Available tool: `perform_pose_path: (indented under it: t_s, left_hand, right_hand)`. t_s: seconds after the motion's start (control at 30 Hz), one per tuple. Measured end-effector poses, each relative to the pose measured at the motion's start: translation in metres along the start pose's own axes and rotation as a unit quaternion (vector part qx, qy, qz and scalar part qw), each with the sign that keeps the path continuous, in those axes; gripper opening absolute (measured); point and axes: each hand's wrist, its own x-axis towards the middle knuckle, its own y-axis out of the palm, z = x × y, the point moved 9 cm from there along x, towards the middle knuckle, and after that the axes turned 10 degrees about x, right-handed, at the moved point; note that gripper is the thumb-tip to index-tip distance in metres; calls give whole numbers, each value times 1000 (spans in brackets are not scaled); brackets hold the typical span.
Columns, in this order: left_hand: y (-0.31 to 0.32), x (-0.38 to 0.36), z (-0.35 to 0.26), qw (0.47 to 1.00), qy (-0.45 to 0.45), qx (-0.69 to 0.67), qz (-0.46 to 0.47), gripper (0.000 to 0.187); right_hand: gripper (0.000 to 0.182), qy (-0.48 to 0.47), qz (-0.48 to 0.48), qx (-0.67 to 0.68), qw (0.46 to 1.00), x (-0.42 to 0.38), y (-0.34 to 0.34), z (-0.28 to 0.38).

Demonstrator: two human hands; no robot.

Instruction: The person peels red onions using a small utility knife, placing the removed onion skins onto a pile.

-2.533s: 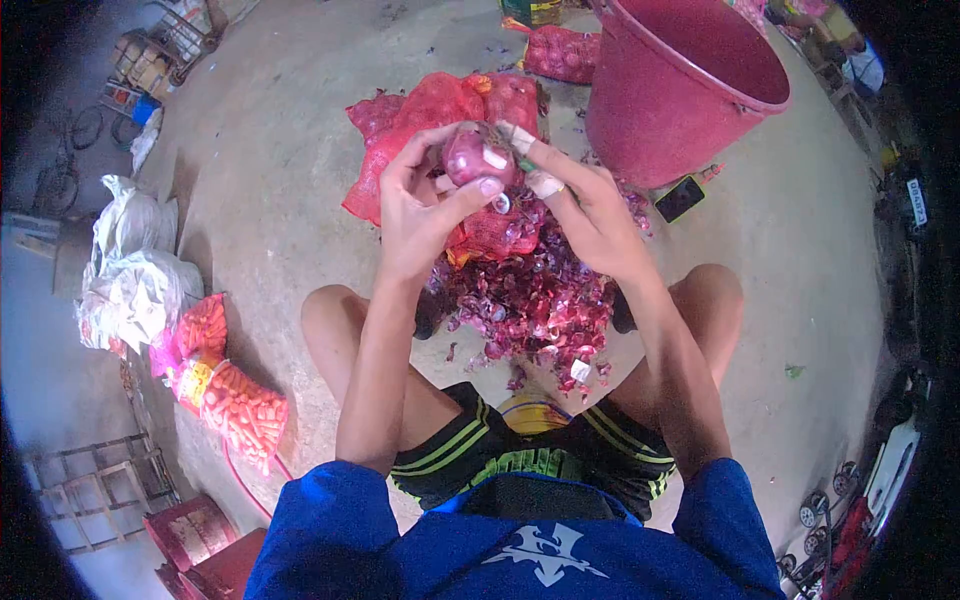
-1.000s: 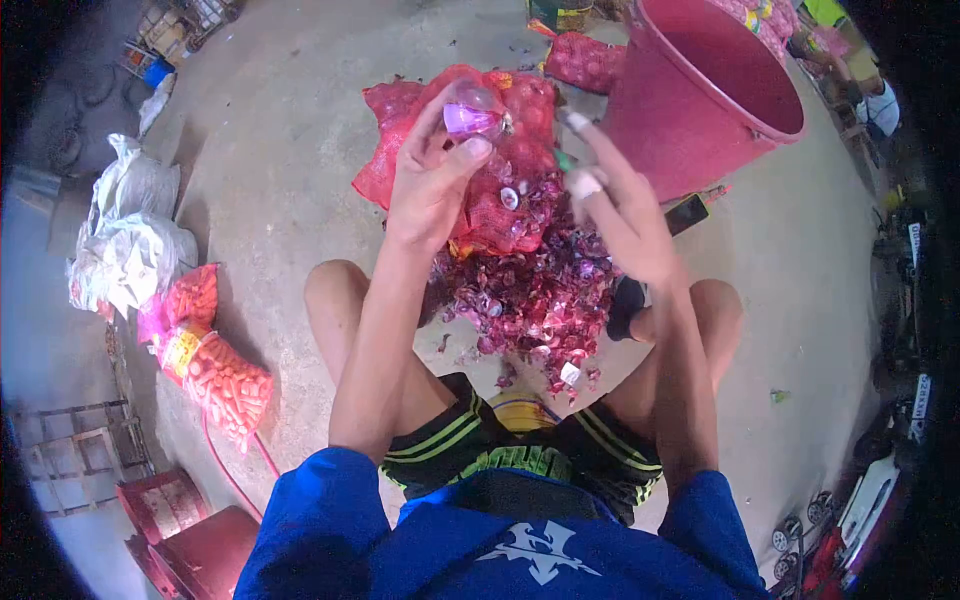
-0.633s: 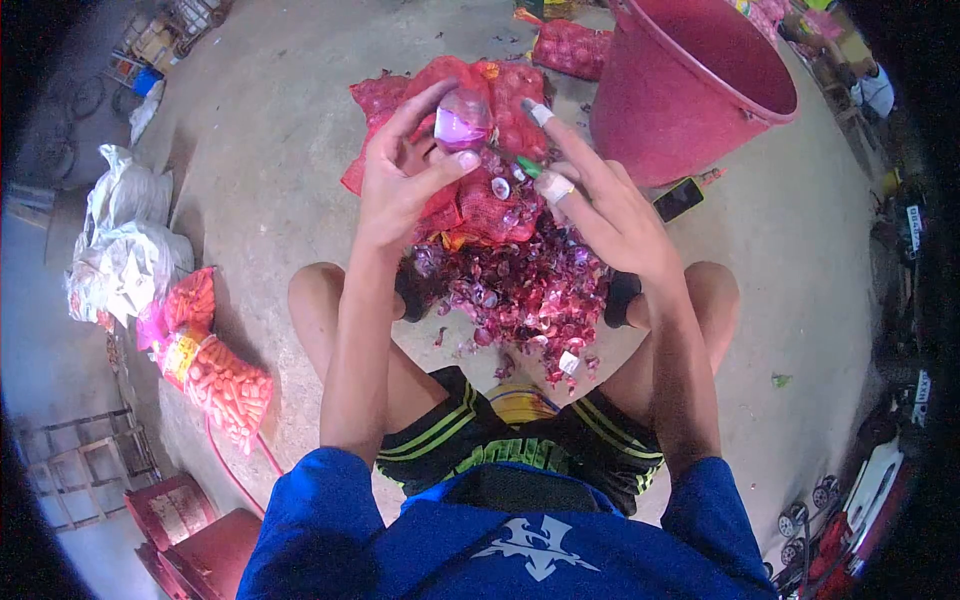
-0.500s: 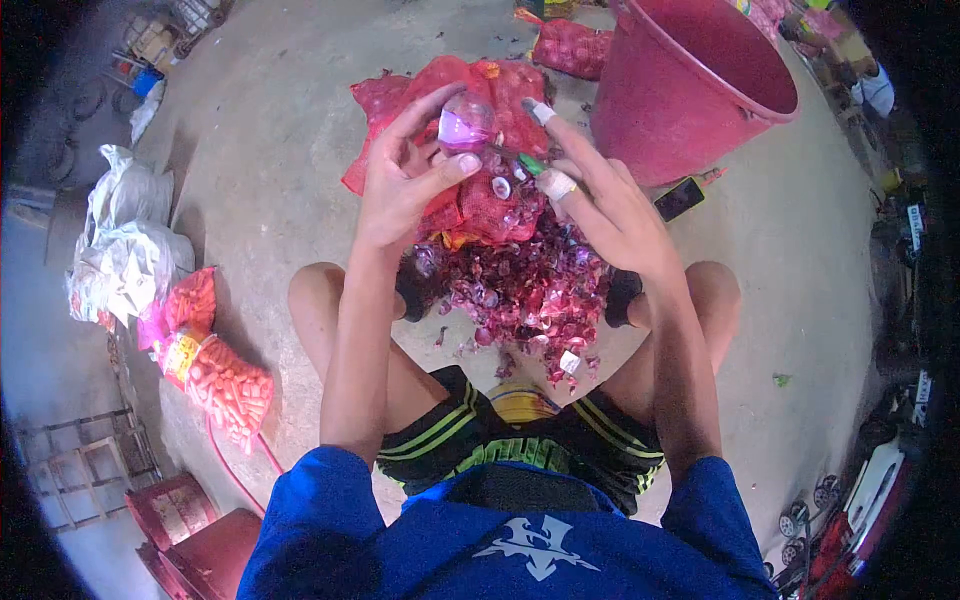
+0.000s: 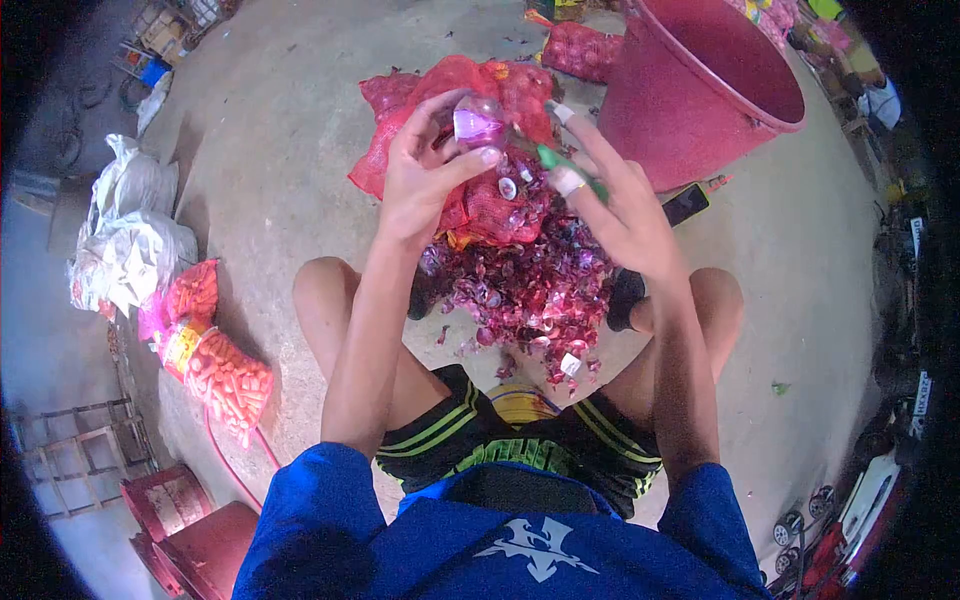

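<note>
A red onion (image 5: 479, 124), part of its side pale and purple, is gripped between the thumb and fingers of my left hand (image 5: 425, 170). Facing it, my right hand (image 5: 618, 205) is closed on a green-handled knife (image 5: 549, 157), whose short blade points at the onion. White wraps cover the thumb and a fingertip of that hand. Below both hands, red mesh bags (image 5: 490, 205) of onions lie on the floor. Nearer my feet spreads a heap of purple onion skins (image 5: 535, 300) with some cut pieces among them.
A large red tub (image 5: 650, 120) stands at the back right, with a dark phone (image 5: 686, 205) on the floor by its base. Another red mesh bag (image 5: 582, 52) lies behind. At the left are white sacks (image 5: 135, 250) and a bag of carrots (image 5: 230, 375).
Both hands have shifted slightly rightward in view with the onion. More of the green handle shows in my right hand. The background has moved a little too.
</note>
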Motion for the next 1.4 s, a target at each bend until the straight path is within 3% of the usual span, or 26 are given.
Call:
perform_pose_path:
  t_s: [0.1, 0.53, 0.63, 0.7, 0.83, 0.9, 1.03, 1.13, 1.33, 1.4]
  left_hand:
    - [2, 1, 0, 1000, 17, -14, -14, 72]
    - [-3, -5, -8, 997, 18, 58, -37, 72]
    - [-4, -5, -10, 998, 20, 37, -44, 71]
    - [-7, -4, -9, 996, 3, 79, -33, 68]
    - [-5, -5, -6, 997, -5, 76, -10, 66]
    - [-9, -5, -4, 999, -7, 26, -34, 68]
    - [-4, -7, -3, 999, -10, 36, -11, 67]
    - [3, -8, -3, 999, -5, 48, 16, 65]
    - [0, -7, 0, 999, -10, 26, 30, 63]
    - [2, -8, 5, 997, -58, 8, 53, 60]
  right_hand:
    - [65, -68, -34, -31, 997, 1, 6, 6]
    - [62, -74, -67, -9, 995, 4, 26, 15]
    - [60, -48, -61, 33, 996, 4, 28, 10]
    - [60, 166, 15, 294, 941, 2, 41, -24]
    - [58, 171, 86, 325, 926, 2, 40, -23]
    - [57, 30, 45, 132, 990, 8, 27, 0]
    - [58, -1, 19, 90, 996, 9, 26, 9]
    - [57, -119, -25, 84, 989, 10, 21, 19]
    - [46, -99, 26, 25, 994, 14, 27, 14]
    - [42, -139, -42, 8, 989, 14, 22, 18]
